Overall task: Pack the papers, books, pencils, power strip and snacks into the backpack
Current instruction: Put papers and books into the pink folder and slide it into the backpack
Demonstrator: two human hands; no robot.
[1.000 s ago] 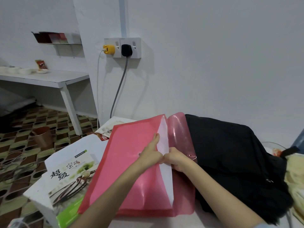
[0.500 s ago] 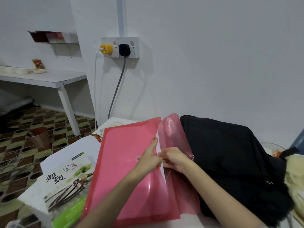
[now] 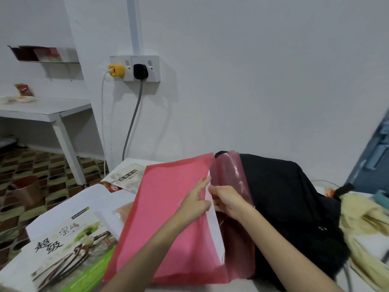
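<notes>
red folder (image 3: 168, 218): flap open, white papers (image 3: 214, 226) showing | both grips clamped on it

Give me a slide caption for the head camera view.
Both hands slide white papers into a pink plastic folder beside a black backpack.

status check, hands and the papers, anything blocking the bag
Left hand holds red folder front; right hand pinches white papers at its opening. Black backpack lies beside, papers not in. Folder flap overlaps the backpack.
</notes>
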